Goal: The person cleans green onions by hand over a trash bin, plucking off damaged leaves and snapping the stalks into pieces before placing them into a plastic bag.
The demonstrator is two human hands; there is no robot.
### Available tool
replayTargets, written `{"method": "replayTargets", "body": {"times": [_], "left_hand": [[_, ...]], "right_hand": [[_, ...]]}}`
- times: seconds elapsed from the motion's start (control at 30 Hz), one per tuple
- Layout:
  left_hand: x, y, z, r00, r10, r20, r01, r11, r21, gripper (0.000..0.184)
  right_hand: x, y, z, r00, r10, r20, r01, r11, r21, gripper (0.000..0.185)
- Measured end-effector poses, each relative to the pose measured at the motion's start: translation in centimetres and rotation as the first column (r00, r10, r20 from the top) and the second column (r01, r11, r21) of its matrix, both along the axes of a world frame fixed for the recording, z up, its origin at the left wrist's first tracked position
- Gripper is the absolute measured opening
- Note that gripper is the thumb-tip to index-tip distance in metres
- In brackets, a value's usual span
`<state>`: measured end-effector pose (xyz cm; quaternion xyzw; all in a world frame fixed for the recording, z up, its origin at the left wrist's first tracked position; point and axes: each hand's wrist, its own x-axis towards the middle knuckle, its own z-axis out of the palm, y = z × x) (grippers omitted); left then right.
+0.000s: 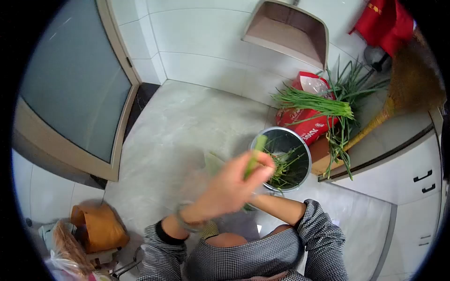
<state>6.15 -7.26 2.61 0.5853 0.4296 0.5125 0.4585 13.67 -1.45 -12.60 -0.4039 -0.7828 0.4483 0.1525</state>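
Observation:
My left hand [229, 185], a bracelet at its wrist, reaches across toward the bin and pinches a short, thick green stalk [255, 157]. The stalk stands nearly upright at the near-left rim of the bin and is somewhat blurred. My right forearm [279, 208] comes in from the right and passes beneath my left hand. Its hand is hidden there, so its fingers do not show. Some green [248, 206] peeks out below my left hand. The round grey bin [307, 171] has thin green trimmings [283, 171] inside.
Behind the bin, a bunch of long green scallions [323, 103] lies over a red bag [300, 124]. A straw broom [393, 100] leans at right by white drawers [412, 175]. A dustpan [290, 33] hangs on the wall. An orange-brown bag [105, 229] stands lower left.

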Motion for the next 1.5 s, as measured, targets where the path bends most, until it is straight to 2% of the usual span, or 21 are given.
{"method": "replayTargets", "body": {"times": [0.07, 0.1, 0.17, 0.2, 0.27, 0.3, 0.33, 0.37, 0.43, 0.5, 0.6, 0.67, 0.73, 0.8, 0.87, 0.93, 1.03, 1.13, 1.2, 1.43, 1.5], "left_hand": [[2.3, -0.4, 0.7, 0.994, -0.094, -0.063, 0.084, 0.985, -0.15, 0.017], [3.8, -0.4, -1.0, 0.993, -0.114, -0.02, 0.114, 0.993, -0.02, 0.018], [5.8, -1.3, -1.6, 0.992, -0.119, -0.045, 0.115, 0.99, -0.085, 0.018], [5.6, -1.8, -0.2, 0.982, -0.19, -0.016, 0.185, 0.969, -0.165, 0.019], [5.3, -2.4, 0.5, 0.966, -0.257, 0.022, 0.255, 0.937, -0.237, 0.019], [5.4, -2.8, -0.1, 0.997, -0.071, -0.035, 0.072, 0.996, 0.043, 0.02], [5.4, -2.8, -0.4, 0.991, 0.131, -0.037, -0.112, 0.938, 0.328, 0.02], [4.5, -2.5, -0.8, 0.99, 0.137, -0.032, -0.118, 0.934, 0.336, 0.02], [0.6, -2.4, -1.2, 0.924, 0.381, 0.008, -0.342, 0.818, 0.462, 0.021], [-3.7, -2.8, -2.2, 0.9, 0.437, -0.012, -0.437, 0.898, -0.055, 0.025], [-7.6, 0.4, -10.1, 0.813, 0.569, -0.123, -0.582, 0.804, -0.122, 0.031], [-8.0, 2.2, -14.8, 0.846, 0.533, 0.003, -0.533, 0.846, -0.033, 0.03], [-7.0, 2.3, -13.2, 0.855, 0.516, 0.045, -0.515, 0.856, -0.034, 0.031], [-6.7, 2.2, -13.1, 0.865, 0.495, 0.081, -0.492, 0.869, -0.046, 0.032], [-6.9, 2.6, -13.9, 0.847, 0.459, 0.27, -0.389, 0.88, -0.273, 0.03], [-7.0, 2.4, -13.2, 0.819, 0.503, 0.277, -0.408, 0.849, -0.335, 0.028], [-7.1, 2.0, -13.6, 0.774, 0.541, 0.33, -0.395, 0.819, -0.415, 0.027], [-7.2, 1.8, -15.4, 0.712, 0.579, 0.398, -0.389, 0.797, -0.462, 0.027], [-7.4, 1.5, -16.8, 0.669, 0.621, 0.409, -0.409, 0.767, -0.495, 0.026], [-9.1, -0.2, -22.8, 0.622, 0.731, 0.281, -0.411, 0.61, -0.677, 0.028], [-10.0, -0.8, -26.5, 0.613, 0.758, 0.225, -0.412, 0.549, -0.728, 0.03]], "right_hand": [[-0.9, -0.2, 0.0, 0.997, -0.071, 0.014, 0.07, 0.994, 0.081, 0.034], [-1.3, -0.1, -0.3, 0.992, -0.122, 0.026, 0.118, 0.985, 0.126, 0.036], [-2.2, -0.1, -0.9, 0.978, -0.204, 0.047, 0.191, 0.961, 0.199, 0.039], [-2.3, 0.9, -5.4, 0.979, -0.193, 0.069, 0.158, 0.925, 0.346, 0.047], [-1.8, 1.6, -2.4, 0.989, -0.114, 0.093, 0.089, 0.967, 0.237, 0.049], [-1.2, 2.1, -1.8, 0.992, -0.073, 0.102, 0.054, 0.982, 0.184, 0.05], [-0.7, 2.7, -1.2, 0.993, -0.034, 0.111, 0.019, 0.991, 0.129, 0.05], [0.1, 3.5, -2.2, 0.999, 0.007, 0.035, -0.011, 0.994, 0.104, 0.051], [1.6, 4.9, -4.9, 0.99, 0.076, -0.121, -0.07, 0.996, 0.054, 0.053], [2.2, 5.3, -5.5, 0.965, 0.11, -0.238, -0.108, 0.994, 0.018, 0.054], [0.7, 3.2, 1.6, 0.981, 0.026, -0.191, -0.061, 0.981, -0.182, 0.055], [0.8, 2.6, 2.1, 0.988, 0.016, -0.157, -0.051, 0.974, -0.219, 0.057], [0.8, 2.5, 2.0, 0.993, 0.003, -0.118, -0.034, 0.965, -0.259, 0.058], [0.7, 1.9, 2.3, 0.974, 0.14, -0.181, -0.14, 0.99, 0.013, 0.054], [0.9, 2.0, 3.9, 0.98, 0.182, -0.084, -0.181, 0.983, 0.018, 0.055], [1.4, 2.4, 4.1, 0.975, 0.221, 0.017, -0.222, 0.975, 0.019, 0.055], [1.9, 2.3, 2.1, 0.971, 0.228, -0.07, -0.235, 0.966, -0.108, 0.055], [2.0, 1.6, 1.2, 0.911, -0.179, -0.371, -0.045, 0.853, -0.52, 0.052], [2.5, 2.2, 0.0, 1.0, -0.015, -0.002, 0.014, 0.967, -0.254, 0.051], [3.6, 2.1, -5.3, 0.996, 0.066, 0.063, -0.048, 0.966, -0.254, 0.05], [3.2, 1.3, -6.4, 0.989, 0.058, -0.132, -0.047, 0.995, 0.085, 0.051]]}}
